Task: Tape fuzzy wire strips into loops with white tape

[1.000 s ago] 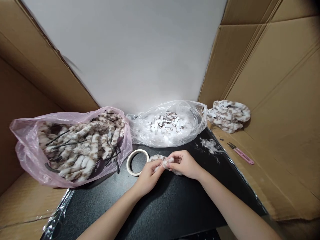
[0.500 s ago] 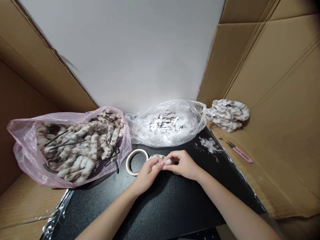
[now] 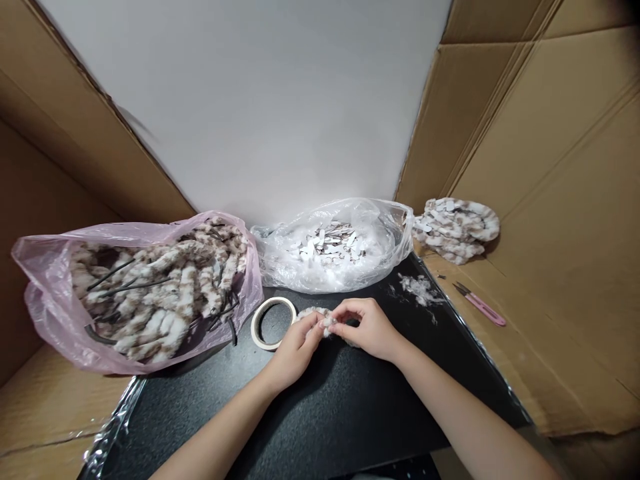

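Observation:
A white-and-brown furry fabric band [image 3: 328,324] is pinched between my two hands above the black table. My left hand [image 3: 294,348] closes its thumb and fingers on the near side of the fur. From the right, my right hand [image 3: 369,330] pinches the same spot with thumb and forefinger, the fingertips of both hands almost touching. Part of the band shows behind the fingers, and the rest is hidden under the hands. Just left of my left hand lies a roll of cream tape [image 3: 256,327], flat on the table.
A pink plastic bag [image 3: 47,333] at left holds furry bands and dark elastic cords. Behind my hands, a clear bag [image 3: 280,267] holds small white tags. To the right lie fluff [image 3: 421,290], pink thread snips [image 3: 483,305] and a furry bundle [image 3: 457,230]. Cardboard walls [image 3: 565,220] flank the table.
My fingertips have shifted slightly on the furry band and drawn closer together, still pinching it. The bags, tape and snips stay where they were; the view has moved a little.

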Available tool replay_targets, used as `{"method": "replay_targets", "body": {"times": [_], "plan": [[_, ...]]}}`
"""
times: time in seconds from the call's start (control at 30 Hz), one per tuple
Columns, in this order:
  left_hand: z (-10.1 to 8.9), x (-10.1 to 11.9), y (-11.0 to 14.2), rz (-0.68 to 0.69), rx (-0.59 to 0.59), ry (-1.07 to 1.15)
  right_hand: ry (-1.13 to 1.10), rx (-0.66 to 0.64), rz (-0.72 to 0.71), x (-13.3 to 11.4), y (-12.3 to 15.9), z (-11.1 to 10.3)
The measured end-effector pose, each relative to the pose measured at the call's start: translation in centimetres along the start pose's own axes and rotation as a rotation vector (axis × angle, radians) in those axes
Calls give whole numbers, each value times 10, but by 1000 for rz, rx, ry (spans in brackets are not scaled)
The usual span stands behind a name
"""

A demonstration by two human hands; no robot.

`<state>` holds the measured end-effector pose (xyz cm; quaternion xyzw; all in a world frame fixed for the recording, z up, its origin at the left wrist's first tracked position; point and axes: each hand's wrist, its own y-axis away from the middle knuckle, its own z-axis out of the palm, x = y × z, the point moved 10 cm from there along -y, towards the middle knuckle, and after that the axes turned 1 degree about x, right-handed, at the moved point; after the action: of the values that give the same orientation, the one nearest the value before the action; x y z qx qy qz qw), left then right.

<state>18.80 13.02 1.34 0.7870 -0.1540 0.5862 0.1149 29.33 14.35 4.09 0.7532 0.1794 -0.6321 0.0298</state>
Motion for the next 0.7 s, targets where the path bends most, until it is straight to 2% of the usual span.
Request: {"method": "replay_targets", "body": {"times": [0.27,0.5,0.6,0.7], "plan": [[4,-9,0,3,-32,3,8,9,26,11,1,6],[5,-15,1,-19,-29,81,-76,34,55,15,1,9],[7,-12,3,-35,-46,154,-92,46,69,18,1,11],[7,-7,3,-27,-51,120,-88,45,52,17,1,12]]}}
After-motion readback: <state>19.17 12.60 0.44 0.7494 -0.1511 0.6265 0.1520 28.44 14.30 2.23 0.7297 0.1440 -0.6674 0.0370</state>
